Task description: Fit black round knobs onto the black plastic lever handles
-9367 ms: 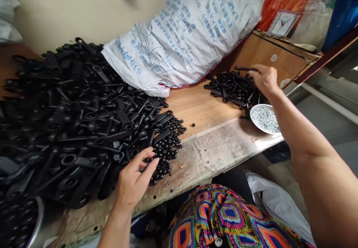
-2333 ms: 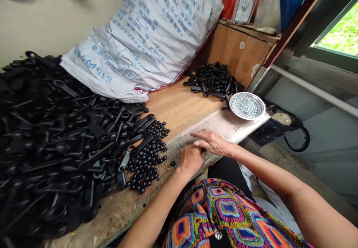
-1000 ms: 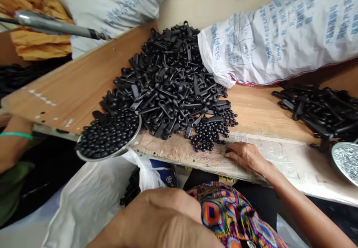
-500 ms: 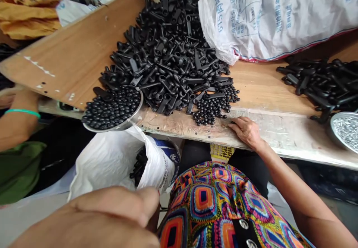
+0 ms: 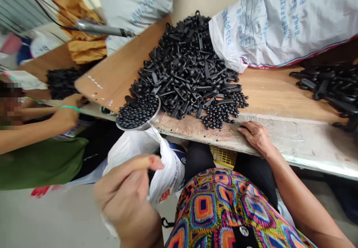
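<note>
My left hand [image 5: 130,190] is raised close to the camera at lower left, somewhat blurred. Its upper finger stretches to the right and the others curl loosely; nothing shows in it. My right hand [image 5: 256,136] rests on the bench's front edge with its fingers bent and thumb drawn in. A tiny dark spot shows at its fingertips, too small to name. Just left of it lie small black beads [image 5: 216,117] with holes. Behind them rises a big heap of black plastic lever-shaped parts [image 5: 184,69]. A metal bowl [image 5: 155,119] full of larger black beads [image 5: 137,112] stands at the left.
A white woven sack [image 5: 257,24] lies behind the heap. More black parts [image 5: 332,85] are at right. Below the bowl hangs an open white sack [image 5: 170,169]. A grey power screwdriver [image 5: 100,28] hangs upper left. A co-worker's arm [image 5: 64,117] reaches in at left.
My left hand has moved up and away from the camera, its upper finger now stretched. The view has swung left, showing more of the co-worker. My right hand stays on the bench edge.
</note>
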### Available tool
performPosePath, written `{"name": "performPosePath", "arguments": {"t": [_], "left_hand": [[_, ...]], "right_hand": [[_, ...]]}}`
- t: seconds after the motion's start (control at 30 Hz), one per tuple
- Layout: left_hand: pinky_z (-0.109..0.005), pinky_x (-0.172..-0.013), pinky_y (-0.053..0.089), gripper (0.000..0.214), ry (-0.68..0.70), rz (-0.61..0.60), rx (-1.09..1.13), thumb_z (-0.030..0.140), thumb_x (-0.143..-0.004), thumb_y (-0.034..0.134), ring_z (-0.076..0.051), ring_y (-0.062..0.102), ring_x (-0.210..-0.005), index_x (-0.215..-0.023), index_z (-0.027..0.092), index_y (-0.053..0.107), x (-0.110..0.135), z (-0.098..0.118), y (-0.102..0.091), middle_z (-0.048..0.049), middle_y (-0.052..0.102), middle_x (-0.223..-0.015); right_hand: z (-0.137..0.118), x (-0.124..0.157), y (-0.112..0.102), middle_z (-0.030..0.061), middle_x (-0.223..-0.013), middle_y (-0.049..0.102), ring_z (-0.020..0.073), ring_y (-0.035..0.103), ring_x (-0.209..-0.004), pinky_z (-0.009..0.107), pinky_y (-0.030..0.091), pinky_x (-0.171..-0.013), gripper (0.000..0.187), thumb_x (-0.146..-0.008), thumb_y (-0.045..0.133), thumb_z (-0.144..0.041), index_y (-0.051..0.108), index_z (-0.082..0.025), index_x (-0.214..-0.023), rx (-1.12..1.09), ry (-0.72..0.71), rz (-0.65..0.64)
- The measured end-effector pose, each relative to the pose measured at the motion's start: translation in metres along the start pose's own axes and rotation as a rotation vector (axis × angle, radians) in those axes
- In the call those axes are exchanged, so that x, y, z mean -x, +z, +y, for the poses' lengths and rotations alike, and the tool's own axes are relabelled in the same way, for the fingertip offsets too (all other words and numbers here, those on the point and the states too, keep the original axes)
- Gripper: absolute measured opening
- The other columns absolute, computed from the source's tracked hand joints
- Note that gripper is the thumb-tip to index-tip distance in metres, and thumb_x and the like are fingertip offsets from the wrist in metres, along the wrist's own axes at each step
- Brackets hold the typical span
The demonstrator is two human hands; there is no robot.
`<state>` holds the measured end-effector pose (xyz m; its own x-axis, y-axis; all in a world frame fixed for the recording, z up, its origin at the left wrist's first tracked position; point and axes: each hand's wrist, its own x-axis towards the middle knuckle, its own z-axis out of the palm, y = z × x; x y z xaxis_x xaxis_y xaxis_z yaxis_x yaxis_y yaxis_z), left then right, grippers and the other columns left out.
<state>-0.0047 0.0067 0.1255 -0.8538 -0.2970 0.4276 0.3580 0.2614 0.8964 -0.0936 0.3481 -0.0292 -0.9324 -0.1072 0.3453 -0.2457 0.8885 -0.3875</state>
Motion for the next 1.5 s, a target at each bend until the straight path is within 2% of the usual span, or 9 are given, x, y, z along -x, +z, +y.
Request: {"name": "performPosePath", "arguments": {"t": [0.1, 0.2, 0.4, 0.73, 1.0, 1.2, 1.3, 1.37, 1.5], "left_hand": [[-0.027, -0.055, 0.047, 0.015, -0.012, -0.178, 0.015, 0.022, -0.072, 0.058, -0.016, 0.060, -0.060, -0.081, 0.020, 0.070, -0.017, -0.019, 0.025, -0.0013, 0.067, -0.068], [-0.024, -0.059, 0.046, 0.017, -0.003, -0.333, -0.254, 0.025, -0.076, 0.056, -0.014, 0.060, -0.064, -0.086, 0.018, 0.068, -0.046, -0.054, 0.047, -0.0013, 0.067, -0.071], [-0.024, -0.068, 0.046, 0.019, 0.181, -0.455, -0.734, 0.018, -0.077, 0.051, -0.013, 0.059, -0.072, -0.088, 0.018, 0.067, -0.081, -0.106, 0.094, -0.0033, 0.066, -0.084], [-0.026, -0.080, 0.044, 0.020, 0.423, -0.738, -0.871, 0.024, -0.082, 0.046, -0.016, 0.058, -0.088, -0.094, 0.022, 0.062, -0.106, -0.105, 0.199, -0.0028, 0.064, -0.094], [-0.036, -0.079, 0.043, 0.029, 0.513, -1.077, -1.113, 0.007, -0.070, 0.048, -0.024, 0.056, -0.092, -0.097, 0.013, 0.056, -0.118, -0.102, 0.279, -0.0113, 0.063, -0.083], [-0.035, -0.071, 0.046, 0.027, 0.495, -1.146, -1.125, 0.010, -0.066, 0.049, -0.025, 0.061, -0.083, -0.092, 0.011, 0.058, -0.124, -0.108, 0.295, -0.0144, 0.063, -0.087], [-0.034, -0.073, 0.046, 0.039, 0.481, -1.075, -1.104, 0.014, -0.068, 0.049, -0.024, 0.061, -0.085, -0.106, 0.015, 0.054, -0.129, -0.103, 0.287, -0.0105, 0.063, -0.091], [-0.031, -0.074, 0.046, 0.052, 0.412, -0.970, -0.885, 0.016, -0.068, 0.049, -0.020, 0.061, -0.082, -0.119, 0.020, 0.045, -0.132, -0.096, 0.277, -0.0051, 0.063, -0.090], [-0.023, -0.061, 0.047, 0.062, 0.074, -0.769, -0.034, 0.016, -0.064, 0.050, -0.011, 0.057, -0.065, -0.125, 0.018, 0.037, -0.128, -0.086, 0.256, 0.0002, 0.061, -0.081]], "right_hand": [[0.004, 0.003, 0.002, 0.0064, -0.083, 0.065, 0.0212, 0.061, -0.081, 0.030, 0.045, -0.070, 0.029, -0.085, 0.045, -0.037, 0.064, -0.017, -0.092, -0.038, -0.004, 0.030], [0.007, 0.004, 0.003, 0.0060, -0.085, 0.065, 0.0210, 0.061, -0.082, 0.030, 0.046, -0.070, 0.028, -0.085, 0.045, -0.037, 0.064, -0.018, -0.092, -0.097, -0.004, 0.037], [0.008, 0.005, 0.003, 0.0061, -0.087, 0.065, 0.0203, 0.062, -0.082, 0.030, 0.048, -0.070, 0.027, -0.085, 0.045, -0.036, 0.063, -0.018, -0.094, -0.147, -0.004, 0.041], [0.000, 0.001, -0.003, 0.0058, -0.083, 0.065, 0.0183, 0.063, -0.077, 0.028, 0.050, -0.068, 0.023, -0.083, 0.049, -0.034, 0.063, -0.018, -0.092, -0.315, 0.066, 0.051], [0.000, -0.001, -0.011, 0.0053, -0.083, 0.067, 0.0180, 0.064, -0.078, 0.028, 0.051, -0.069, 0.020, -0.083, 0.050, -0.030, 0.063, -0.018, -0.092, -0.437, 0.177, 0.078], [0.001, -0.001, -0.013, 0.0076, -0.096, 0.067, 0.0205, 0.063, -0.089, 0.030, 0.051, -0.076, 0.027, -0.084, 0.049, -0.032, 0.062, -0.018, -0.103, -0.533, 0.287, 0.085], [0.001, 0.000, -0.016, 0.0074, -0.099, 0.067, 0.0215, 0.062, -0.093, 0.032, 0.051, -0.079, 0.029, -0.082, 0.050, -0.034, 0.064, -0.019, -0.102, -0.607, 0.345, 0.090], [0.000, -0.001, -0.018, 0.0077, -0.100, 0.067, 0.0220, 0.061, -0.094, 0.033, 0.050, -0.081, 0.031, -0.080, 0.053, -0.037, 0.065, -0.019, -0.102, -0.674, 0.414, 0.121], [-0.002, -0.010, -0.021, 0.0048, -0.080, 0.068, 0.0172, 0.061, -0.070, 0.030, 0.050, -0.066, 0.031, -0.075, 0.060, -0.038, 0.065, -0.019, -0.099, -0.983, 0.540, 0.164]]}}
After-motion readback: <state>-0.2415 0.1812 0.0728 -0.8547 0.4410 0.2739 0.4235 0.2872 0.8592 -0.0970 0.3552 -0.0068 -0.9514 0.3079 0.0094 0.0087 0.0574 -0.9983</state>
